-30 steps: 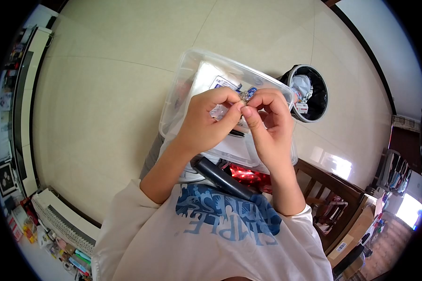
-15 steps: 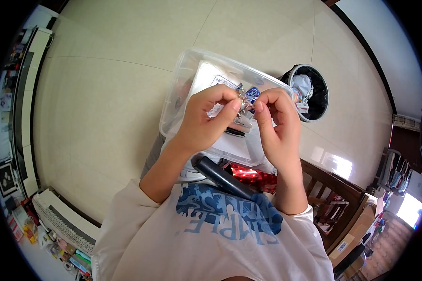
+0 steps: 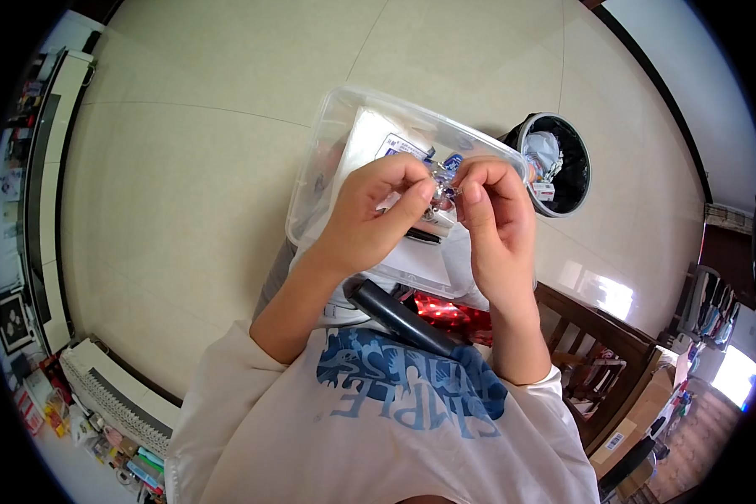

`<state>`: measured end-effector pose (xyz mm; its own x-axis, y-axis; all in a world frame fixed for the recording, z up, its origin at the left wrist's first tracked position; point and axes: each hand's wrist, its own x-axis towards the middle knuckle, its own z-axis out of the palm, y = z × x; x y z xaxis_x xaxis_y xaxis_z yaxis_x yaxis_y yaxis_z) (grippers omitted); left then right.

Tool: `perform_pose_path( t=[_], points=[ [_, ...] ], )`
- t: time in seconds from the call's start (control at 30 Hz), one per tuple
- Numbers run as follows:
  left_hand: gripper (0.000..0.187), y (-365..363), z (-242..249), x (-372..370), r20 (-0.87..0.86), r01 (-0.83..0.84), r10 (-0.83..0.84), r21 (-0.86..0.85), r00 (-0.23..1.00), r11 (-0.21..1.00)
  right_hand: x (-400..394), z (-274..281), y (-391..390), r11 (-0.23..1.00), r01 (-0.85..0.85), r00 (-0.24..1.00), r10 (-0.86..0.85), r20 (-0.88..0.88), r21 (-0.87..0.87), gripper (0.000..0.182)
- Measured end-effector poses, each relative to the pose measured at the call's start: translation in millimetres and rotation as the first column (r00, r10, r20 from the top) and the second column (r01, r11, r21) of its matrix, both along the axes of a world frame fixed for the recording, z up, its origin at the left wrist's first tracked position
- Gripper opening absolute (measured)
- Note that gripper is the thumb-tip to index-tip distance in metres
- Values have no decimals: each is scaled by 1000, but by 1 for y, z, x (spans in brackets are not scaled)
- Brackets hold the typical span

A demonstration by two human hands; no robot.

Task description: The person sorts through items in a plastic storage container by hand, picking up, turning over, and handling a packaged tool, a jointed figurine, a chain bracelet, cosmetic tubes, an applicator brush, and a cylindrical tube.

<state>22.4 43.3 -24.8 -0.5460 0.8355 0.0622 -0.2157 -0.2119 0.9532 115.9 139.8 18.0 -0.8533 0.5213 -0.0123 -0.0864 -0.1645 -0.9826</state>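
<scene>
Over a clear plastic bin (image 3: 309, 160), both of my hands pinch a small silver chain-like trinket (image 3: 439, 181) with shiny metal bits. Its exact kind is too small to make out. My left hand (image 3: 376, 202) grips its left side between thumb and bent forefinger. On the other side, the thumb and fingertips of my right hand (image 3: 502, 223) close on its right end. Below them in the bin lie a white packet with blue print (image 3: 399, 144), a blue item (image 3: 453, 160) and a black pen-like stick (image 3: 423, 236), partly hidden by the hands.
A dark cylinder (image 3: 399, 317) lies across my lap beside a shiny red wrapper (image 3: 454, 317). Right of the bin stands a lined trash can (image 3: 585, 172) holding crumpled waste. A wooden chair (image 3: 596, 370) is at the right, with a cardboard box (image 3: 626, 441) near it.
The silver trinket has shifted and turned slightly between my fingers. My right hand has moved a little, and the fingertips of both hands remain pinched on it.
</scene>
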Motion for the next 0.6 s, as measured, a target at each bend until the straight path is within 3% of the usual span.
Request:
perform_pose_path(
  t=[0.2,0.3,0.37,0.43,0.6],
  points=[
    [6,1,-2,1,-80,-97,100,32,992,995,1,-5,5,977,-11,995,-11,100,212,6],
    [5,2,0,3,-118,-102,103,12,988,995,-1,-2,2,945,91,988,-125,92,315,10],
    [4,3,1,2,-140,-99,98,3,985,995,0,-3,4,846,45,987,-119,107,531,9],
    [4,3,2,1,-279,-133,137,32,950,991,-1,-1,2,853,77,982,-154,109,516,6],
    [3,2,4,0,-317,-161,150,-8,936,987,2,5,0,689,146,957,-279,73,710,5]
  ],
)
